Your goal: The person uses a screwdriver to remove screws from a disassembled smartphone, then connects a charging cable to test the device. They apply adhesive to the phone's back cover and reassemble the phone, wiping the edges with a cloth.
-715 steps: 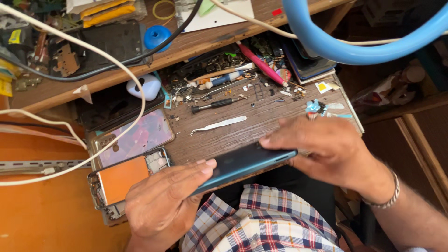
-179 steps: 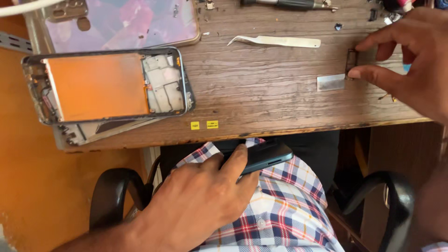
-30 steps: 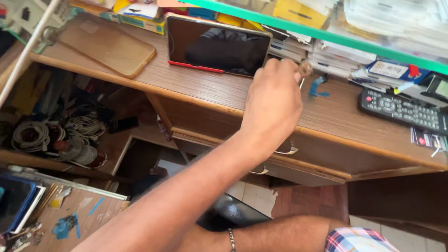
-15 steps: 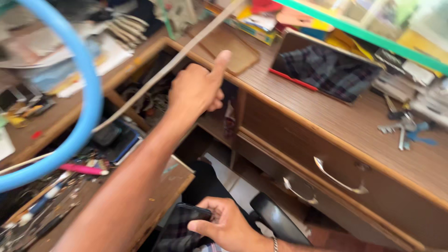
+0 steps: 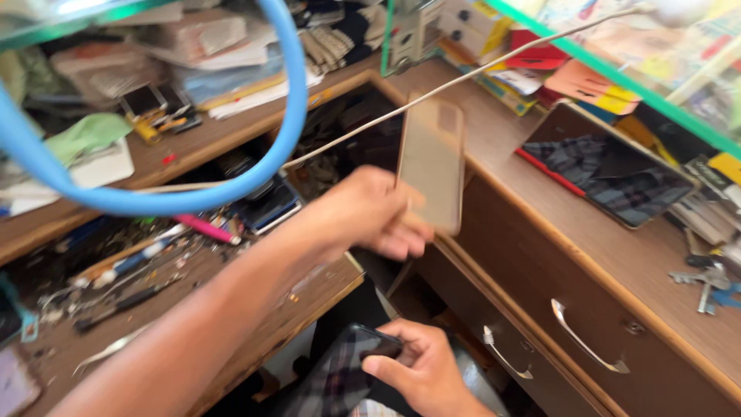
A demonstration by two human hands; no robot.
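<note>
Since half a second ago the left hand (image 5: 367,212) has come away from the white cable and now carries a translucent phone case (image 5: 431,162) — its fingers (image 5: 401,245) pinch the lower edge, and the case stands roughly upright in the air, blurred, above the gap between the two worktops. View has swung too; the tablet now sits far right.

Left side: a blue hose loop (image 5: 231,181) arcs across the top left. Under it the cluttered bench (image 5: 255,309) carries a pink pen (image 5: 207,228), a dark screwdriver-like tool (image 5: 116,309) and metal tweezers (image 5: 108,351), all lying loose. A dark phone (image 5: 266,208) lies near the bench's back edge, just under the hose.

Middle: a white cable (image 5: 494,66) runs diagonally from the bench up to the right, passing behind the case. Low down, the right hand (image 5: 421,371) is closed on a dark phone-like device (image 5: 363,355) at lap level — fingers wrap its right edge, thumb on top.

Right: a wooden counter with drawers (image 5: 587,301), two metal handles on its front. On top a tablet (image 5: 617,174) with a red edge lies flat, screen reflecting plaid. Keys (image 5: 706,282) rest near the right edge.
</note>
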